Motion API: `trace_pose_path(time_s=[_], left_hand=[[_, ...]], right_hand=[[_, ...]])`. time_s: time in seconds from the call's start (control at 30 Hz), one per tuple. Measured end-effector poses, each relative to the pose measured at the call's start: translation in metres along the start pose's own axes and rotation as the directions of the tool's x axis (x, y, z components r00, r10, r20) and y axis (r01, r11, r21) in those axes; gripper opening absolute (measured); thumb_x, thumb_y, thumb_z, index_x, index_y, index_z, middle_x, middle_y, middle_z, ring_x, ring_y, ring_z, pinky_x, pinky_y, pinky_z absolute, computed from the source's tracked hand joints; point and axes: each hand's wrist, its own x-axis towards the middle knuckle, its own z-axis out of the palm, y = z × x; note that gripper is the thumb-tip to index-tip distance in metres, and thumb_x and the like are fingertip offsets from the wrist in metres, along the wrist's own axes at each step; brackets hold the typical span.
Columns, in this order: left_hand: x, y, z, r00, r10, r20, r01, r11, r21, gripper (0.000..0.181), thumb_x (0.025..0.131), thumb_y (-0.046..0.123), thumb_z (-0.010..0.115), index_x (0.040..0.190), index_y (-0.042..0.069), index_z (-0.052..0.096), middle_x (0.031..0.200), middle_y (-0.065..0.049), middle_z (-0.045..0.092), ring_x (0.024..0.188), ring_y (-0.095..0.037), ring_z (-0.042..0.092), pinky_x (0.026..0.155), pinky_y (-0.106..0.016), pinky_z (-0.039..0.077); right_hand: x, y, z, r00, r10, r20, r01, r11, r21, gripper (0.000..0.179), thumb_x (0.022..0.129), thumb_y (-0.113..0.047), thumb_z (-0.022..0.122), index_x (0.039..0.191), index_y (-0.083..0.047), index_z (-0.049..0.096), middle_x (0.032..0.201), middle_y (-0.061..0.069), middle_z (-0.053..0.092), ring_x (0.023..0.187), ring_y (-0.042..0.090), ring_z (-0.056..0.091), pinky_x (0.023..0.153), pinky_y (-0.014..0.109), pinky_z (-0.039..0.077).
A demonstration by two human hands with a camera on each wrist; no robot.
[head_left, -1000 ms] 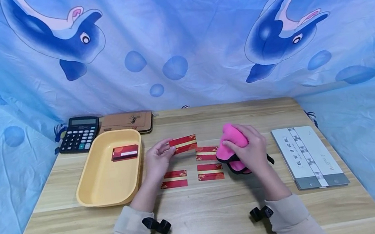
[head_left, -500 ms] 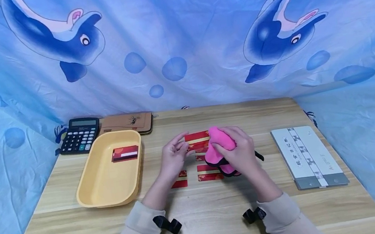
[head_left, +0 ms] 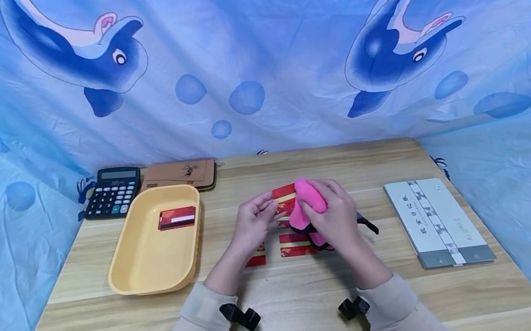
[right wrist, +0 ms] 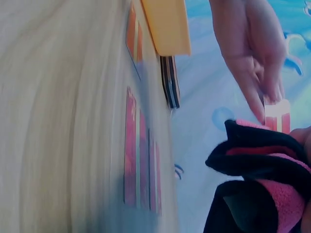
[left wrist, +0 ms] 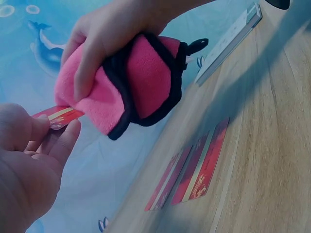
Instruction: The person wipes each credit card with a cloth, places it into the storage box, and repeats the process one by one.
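Observation:
My left hand [head_left: 255, 220] pinches the left end of a red and gold card [head_left: 285, 196], raised above the table. My right hand [head_left: 333, 209] grips a folded pink cloth with black edging [head_left: 311, 196], which covers the card's right end. In the left wrist view, the cloth [left wrist: 150, 73] wraps over the card [left wrist: 63, 116] close to my left fingertips. Below the hands lie similar cards: a near one [head_left: 296, 244], one partly hidden behind the cloth [head_left: 283, 223], and one partly hidden by my left wrist [head_left: 256, 259].
A yellow tray [head_left: 120, 268] stands at left with red cards [head_left: 176, 217] inside. Behind it are a calculator [head_left: 113, 191] and a brown notebook or wallet [head_left: 178, 176]. A white and grey account book [head_left: 439, 221] lies at right. A dolphin-print curtain [head_left: 289, 117] borders the table.
The left hand has moved right with its card, and the right hand brought the cloth left onto it. The cloth now covers more of the card than half a second ago.

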Motion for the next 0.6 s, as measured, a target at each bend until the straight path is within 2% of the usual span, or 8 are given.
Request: trace_pose_path(time_s=[0.13, 0.27, 0.37, 0.5, 0.6], left_hand=[[0.001, 0.001, 0.002, 0.998, 0.038, 0.050, -0.041, 0.998, 0.042, 0.036, 0.102, -0.002, 0.054, 0.138, -0.009, 0.055, 0.126, -0.023, 0.067, 0.107, -0.029, 0.071, 0.090, -0.031, 0.059], [0.002, 0.000, 0.002, 0.991, 0.091, 0.096, -0.099, 0.991, 0.086, 0.036, 0.102, -0.004, 0.054, 0.138, -0.009, 0.056, 0.129, -0.023, 0.065, 0.114, -0.025, 0.067, 0.093, -0.028, 0.057], [0.001, -0.001, 0.000, 0.986, 0.116, 0.116, -0.129, 0.985, 0.111, 0.038, 0.101, -0.007, 0.051, 0.138, -0.007, 0.056, 0.130, -0.022, 0.065, 0.114, -0.022, 0.065, 0.090, -0.025, 0.057], [0.000, 0.000, -0.003, 0.988, 0.113, 0.108, -0.125, 0.986, 0.112, 0.037, 0.100, -0.008, 0.051, 0.136, -0.006, 0.058, 0.127, -0.022, 0.066, 0.110, -0.021, 0.067, 0.089, -0.026, 0.058], [0.001, 0.002, -0.005, 0.993, 0.090, 0.078, -0.097, 0.992, 0.087, 0.034, 0.101, -0.005, 0.054, 0.134, -0.008, 0.059, 0.124, -0.023, 0.068, 0.107, -0.022, 0.070, 0.091, -0.030, 0.059]], right_hand=[[0.000, -0.011, 0.005, 0.999, -0.042, -0.007, 0.042, 0.998, -0.046, 0.047, 0.076, -0.015, 0.089, 0.119, -0.006, 0.074, 0.109, 0.014, 0.069, 0.089, 0.032, 0.070, 0.070, 0.048, 0.062], [0.002, -0.024, 0.010, 0.997, -0.082, 0.004, 0.082, 0.997, 0.003, 0.043, 0.076, -0.011, 0.087, 0.117, -0.005, 0.074, 0.108, 0.013, 0.069, 0.089, 0.031, 0.070, 0.070, 0.046, 0.062], [0.001, -0.031, 0.013, 0.994, -0.106, 0.014, 0.105, 0.993, 0.048, 0.041, 0.077, -0.008, 0.086, 0.115, -0.004, 0.074, 0.108, 0.013, 0.070, 0.087, 0.030, 0.071, 0.068, 0.044, 0.062], [-0.001, -0.034, 0.015, 0.993, -0.116, 0.019, 0.115, 0.992, 0.061, 0.040, 0.076, -0.005, 0.085, 0.115, -0.004, 0.075, 0.107, 0.013, 0.070, 0.085, 0.030, 0.071, 0.066, 0.043, 0.062], [0.000, -0.029, 0.013, 0.995, -0.103, 0.011, 0.103, 0.993, 0.055, 0.041, 0.075, -0.003, 0.085, 0.115, -0.004, 0.075, 0.106, 0.014, 0.070, 0.086, 0.031, 0.071, 0.068, 0.044, 0.063]])
